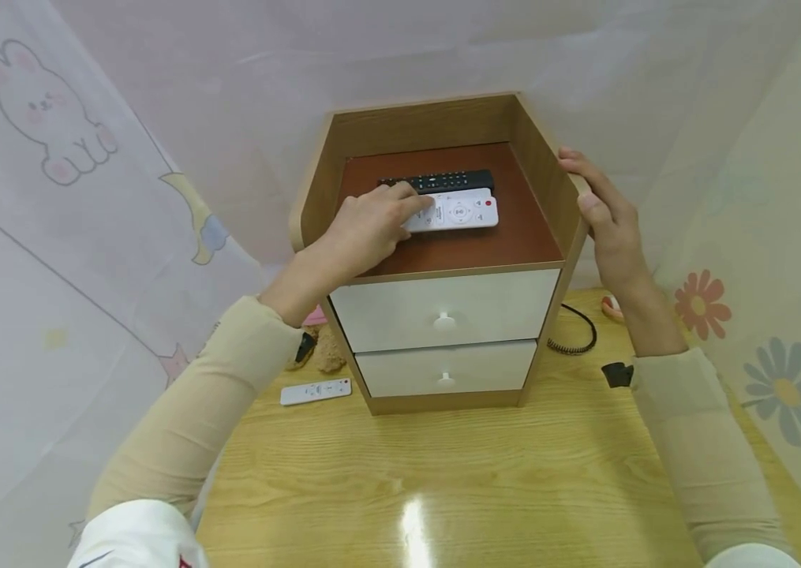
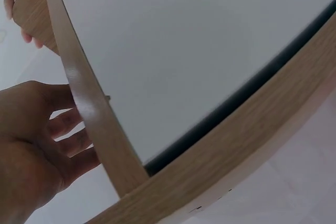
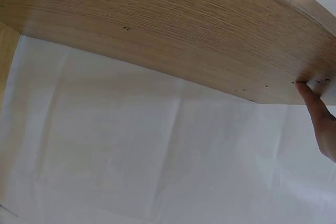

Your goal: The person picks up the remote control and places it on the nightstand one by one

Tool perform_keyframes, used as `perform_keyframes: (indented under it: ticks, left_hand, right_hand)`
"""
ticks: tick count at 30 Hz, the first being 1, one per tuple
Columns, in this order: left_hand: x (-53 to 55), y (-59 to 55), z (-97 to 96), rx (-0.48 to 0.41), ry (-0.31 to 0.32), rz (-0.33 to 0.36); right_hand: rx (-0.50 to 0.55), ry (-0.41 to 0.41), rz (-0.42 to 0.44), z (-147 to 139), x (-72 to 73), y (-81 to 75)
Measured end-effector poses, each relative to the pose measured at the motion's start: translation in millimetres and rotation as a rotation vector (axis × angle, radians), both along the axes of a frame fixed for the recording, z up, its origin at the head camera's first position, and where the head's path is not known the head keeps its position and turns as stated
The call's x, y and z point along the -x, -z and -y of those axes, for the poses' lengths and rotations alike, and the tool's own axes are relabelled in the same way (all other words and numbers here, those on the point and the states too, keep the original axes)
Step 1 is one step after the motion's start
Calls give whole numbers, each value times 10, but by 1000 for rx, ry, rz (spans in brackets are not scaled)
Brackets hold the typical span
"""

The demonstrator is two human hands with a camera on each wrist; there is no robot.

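Observation:
On the reddish-brown top of a small two-drawer cabinet (image 1: pixel 386 315), my left hand (image 1: pixel 364 225) grips the left end of a white remote control (image 1: pixel 462 211), thumb at its near edge. Just behind it lies a black remote control (image 1: pixel 453 181). My right hand (image 1: pixel 609 221) holds the top edge of the cabinet's right side panel (image 1: pixel 549 181). In the right wrist view, a finger (image 3: pixel 317 114) touches the panel's outer face. The left wrist view shows my left hand (image 2: pixel 31 145) beyond the cabinet's front edge; the remotes are hidden there. Both drawers look pushed in.
A second white remote control (image 1: pixel 316 392) lies on the wooden table (image 1: pixel 400 465), left of the cabinet. Brown fuzzy things (image 1: pixel 330 349) sit partly hidden behind my left wrist. A coiled black cord (image 1: pixel 574 347) lies on the right. Patterned curtains (image 1: pixel 52 237) hang around the table.

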State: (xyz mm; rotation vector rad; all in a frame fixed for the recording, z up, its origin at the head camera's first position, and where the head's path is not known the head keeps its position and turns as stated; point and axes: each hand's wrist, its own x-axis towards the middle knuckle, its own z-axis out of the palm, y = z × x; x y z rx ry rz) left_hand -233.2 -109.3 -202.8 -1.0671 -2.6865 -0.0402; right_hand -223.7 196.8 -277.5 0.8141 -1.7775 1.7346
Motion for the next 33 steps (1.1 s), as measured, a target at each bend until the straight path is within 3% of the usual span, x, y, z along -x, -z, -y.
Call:
perform_keyframes:
  ticks: [23,33]
  left_hand:
    - [41,-10,-42,17,0,96]
    - [38,12,-64,-4,-16,92]
  right_hand:
    - [29,-16,6,-2,-22,-15]
    - [60,-36,18,-32,-8,-15]
